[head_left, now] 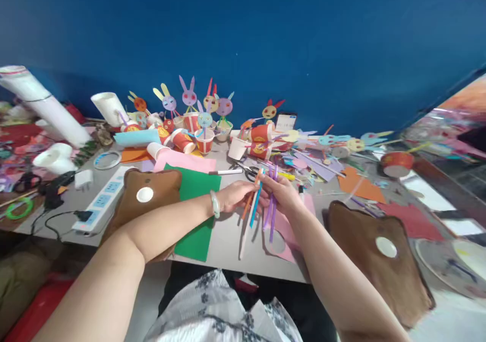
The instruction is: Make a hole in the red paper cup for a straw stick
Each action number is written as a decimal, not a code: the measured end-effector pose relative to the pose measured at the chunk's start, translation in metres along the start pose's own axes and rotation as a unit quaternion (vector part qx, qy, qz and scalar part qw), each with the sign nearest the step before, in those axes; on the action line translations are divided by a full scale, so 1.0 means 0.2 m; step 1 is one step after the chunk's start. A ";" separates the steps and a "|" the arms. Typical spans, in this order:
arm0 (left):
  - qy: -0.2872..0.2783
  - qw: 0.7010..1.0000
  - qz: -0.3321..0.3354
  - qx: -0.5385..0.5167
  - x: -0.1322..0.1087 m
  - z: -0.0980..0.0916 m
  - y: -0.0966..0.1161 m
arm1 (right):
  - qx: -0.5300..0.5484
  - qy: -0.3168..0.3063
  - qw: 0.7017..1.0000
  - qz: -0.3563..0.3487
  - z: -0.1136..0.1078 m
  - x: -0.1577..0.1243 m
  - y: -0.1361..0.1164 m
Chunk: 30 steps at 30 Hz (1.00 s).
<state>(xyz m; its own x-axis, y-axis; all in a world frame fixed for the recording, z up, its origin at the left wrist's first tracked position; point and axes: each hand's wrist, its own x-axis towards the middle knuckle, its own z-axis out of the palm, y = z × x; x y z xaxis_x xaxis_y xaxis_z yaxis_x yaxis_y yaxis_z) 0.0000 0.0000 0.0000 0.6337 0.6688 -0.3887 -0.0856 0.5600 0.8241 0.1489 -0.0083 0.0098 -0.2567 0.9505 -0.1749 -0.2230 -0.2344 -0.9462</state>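
The grey table point(230, 236) spreads beneath and around both hands, with a plain blue wall point(243, 38) rising beyond them. The left hand point(239, 195) pinches a loose bunch of orange, white and blue strips point(255, 208) slanting down between the hands; the right hand point(281, 193) grips purple strips point(273, 218) hanging under its fingers. A green sheet point(195, 241) lies just left of the left hand, partly beneath that forearm, and a white power strip point(102, 200) sits farther left. Below the right hand is a pink sheet point(290, 238) with a round cut-out.

Beyond the left hand, a red paper cup point(205, 142) stands upright with a pale-blue rabbit figure in it; behind it another red cup point(191, 123) bears a lilac rabbit. Straight ahead of both hands, a white cup point(237, 148) leans near red cups lying on their sides point(260, 150)
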 end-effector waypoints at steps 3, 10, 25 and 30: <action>-0.010 1.000 0.000 -0.003 0.00 0.00 0.00 | -0.013 0.007 1.000 -0.003 -0.01 0.00 0.00; -0.042 0.999 -0.010 0.004 0.00 -0.01 -0.01 | -0.037 0.056 0.998 -0.016 -0.05 0.02 0.02; -0.046 0.998 0.029 0.014 0.00 -0.02 -0.02 | 0.002 0.053 0.998 -0.019 -0.05 0.02 0.01; -0.057 0.998 0.015 0.011 0.01 -0.02 -0.02 | -0.018 0.059 0.998 -0.021 -0.06 0.02 0.02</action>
<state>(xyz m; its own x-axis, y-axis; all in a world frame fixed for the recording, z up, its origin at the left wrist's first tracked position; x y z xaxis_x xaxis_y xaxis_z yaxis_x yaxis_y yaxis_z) -0.0012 0.0013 -0.0066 0.7143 0.6244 -0.3161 -0.0886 0.5287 0.8442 0.1574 -0.0024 0.0029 -0.1352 0.9772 -0.1640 -0.1958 -0.1886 -0.9623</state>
